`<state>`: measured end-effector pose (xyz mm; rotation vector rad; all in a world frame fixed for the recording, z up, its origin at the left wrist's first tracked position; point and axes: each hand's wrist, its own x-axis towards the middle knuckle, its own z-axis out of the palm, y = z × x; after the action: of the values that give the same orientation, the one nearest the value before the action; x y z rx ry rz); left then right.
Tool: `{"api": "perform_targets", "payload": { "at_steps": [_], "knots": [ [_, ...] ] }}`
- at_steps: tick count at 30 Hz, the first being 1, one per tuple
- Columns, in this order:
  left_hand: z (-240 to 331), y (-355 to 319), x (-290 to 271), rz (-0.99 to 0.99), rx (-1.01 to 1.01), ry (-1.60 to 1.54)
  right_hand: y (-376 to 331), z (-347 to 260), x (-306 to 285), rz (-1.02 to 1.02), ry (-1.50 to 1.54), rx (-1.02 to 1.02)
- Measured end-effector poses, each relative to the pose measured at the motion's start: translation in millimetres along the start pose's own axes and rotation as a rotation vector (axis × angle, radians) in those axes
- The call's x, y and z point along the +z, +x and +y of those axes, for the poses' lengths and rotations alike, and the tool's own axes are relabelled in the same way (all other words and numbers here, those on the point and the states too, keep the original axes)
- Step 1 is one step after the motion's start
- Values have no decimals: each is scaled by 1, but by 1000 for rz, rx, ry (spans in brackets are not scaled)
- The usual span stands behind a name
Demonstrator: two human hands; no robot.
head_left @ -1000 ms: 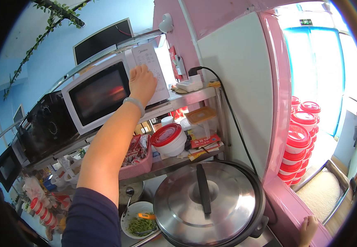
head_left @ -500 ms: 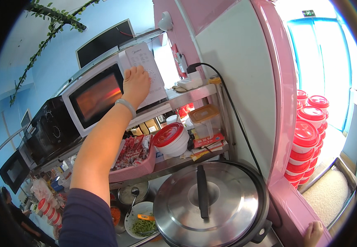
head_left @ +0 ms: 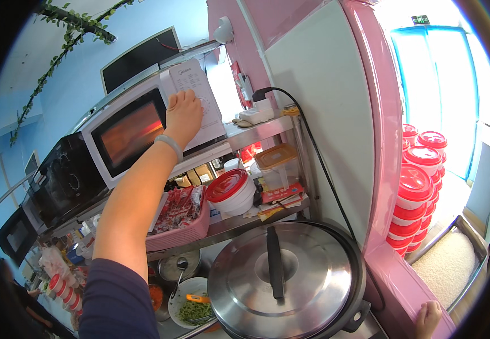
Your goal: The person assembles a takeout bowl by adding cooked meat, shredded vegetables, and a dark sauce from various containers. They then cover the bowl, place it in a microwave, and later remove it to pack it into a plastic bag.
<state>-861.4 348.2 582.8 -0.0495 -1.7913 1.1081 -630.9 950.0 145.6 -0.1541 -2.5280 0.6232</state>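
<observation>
My left hand (head_left: pixel 184 117), with a pale bangle at the wrist, reaches up to the control panel of a white microwave (head_left: pixel 210 127). Its bent fingers close around a dial there, mostly covered by the hand; dial markings show beside the fingers. Behind the microwave's door window an orange glow is visible. At the lower right, my right hand (head_left: pixel 428 320) lies against a pink ledge (head_left: pixel 395 282), fingers curled; whatever they hold, if anything, is hidden.
Below stands a large pot with a steel lid (head_left: pixel 307 271). Beside it are a bowl of shredded greens (head_left: pixel 195 311) and a pan with a ladle (head_left: pixel 180 264). The shelf holds a pink basket of packets (head_left: pixel 180 229) and red-lidded tubs (head_left: pixel 231 192). More tubs (head_left: pixel 414 186) stack behind the ledge.
My left hand stays on the microwave dial, and my right hand keeps its place by the ledge. The whole view has shifted slightly, moving the surroundings a little leftward.
</observation>
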Motion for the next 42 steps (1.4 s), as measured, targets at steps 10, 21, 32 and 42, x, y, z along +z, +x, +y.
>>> {"api": "perform_targets", "payload": {
  "at_steps": [10, 21, 32, 42],
  "knots": [
    [0, 0, -1, -15, -5, -4, -1, 5, 5, 62, 20, -47],
    [-3, -3, -4, 48, -18, -68, -1, 5, 6, 56, -29, -44],
    [-4, -40, -44, 274, -37, -380, 1, 2, 11, 103, 45, -12],
    [-91, -310, -248, 176, 121, -517, 2, 22, 24, 127, 55, -75]
  ]
}}
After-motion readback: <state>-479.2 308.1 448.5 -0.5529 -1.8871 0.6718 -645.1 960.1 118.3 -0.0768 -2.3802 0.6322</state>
